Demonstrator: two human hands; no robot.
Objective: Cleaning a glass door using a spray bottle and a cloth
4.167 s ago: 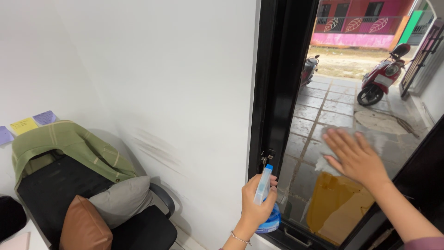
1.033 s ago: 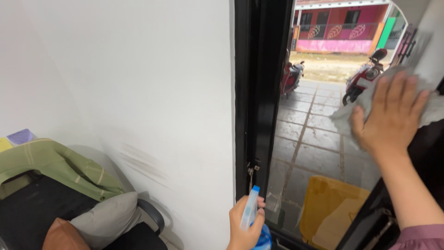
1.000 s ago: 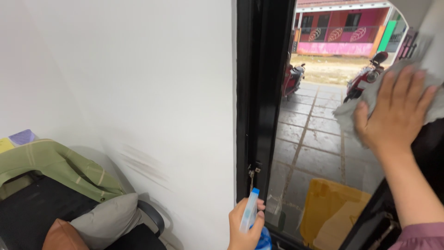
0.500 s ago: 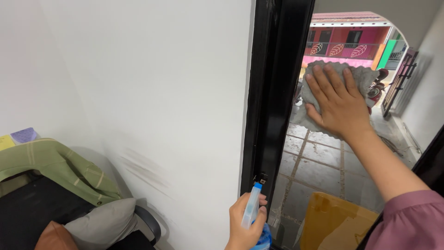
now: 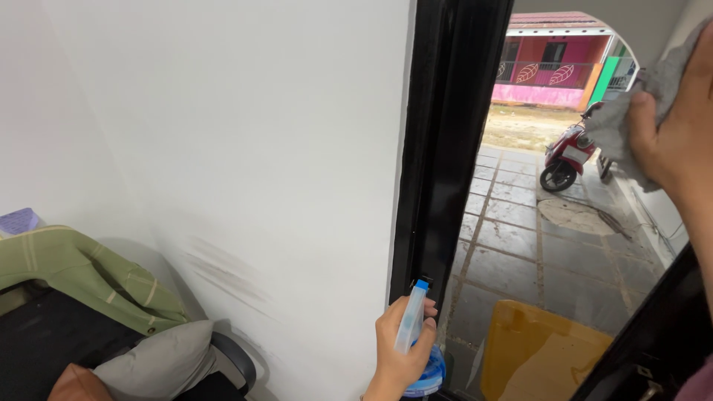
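Note:
My left hand (image 5: 397, 349) grips a blue spray bottle (image 5: 416, 327) low down, beside the black window frame (image 5: 445, 148). Its white and blue nozzle points up. My right hand (image 5: 679, 122) presses a grey cloth (image 5: 620, 119) against the window glass (image 5: 549, 230) at the upper right edge of the view. Only part of that hand and forearm shows. Through the glass I see a tiled yard and a red scooter (image 5: 568, 152).
A white wall (image 5: 245, 148) with dark scuff marks fills the left. Below it stands a black chair (image 5: 44, 341) with a green garment (image 5: 89, 275), a grey cushion (image 5: 152, 360) and a brown cushion. A yellow bin (image 5: 538, 356) shows through the lower glass.
My right hand swept the cloth across the glass from the upper middle to the far upper right. The left hand stayed low with the bottle.

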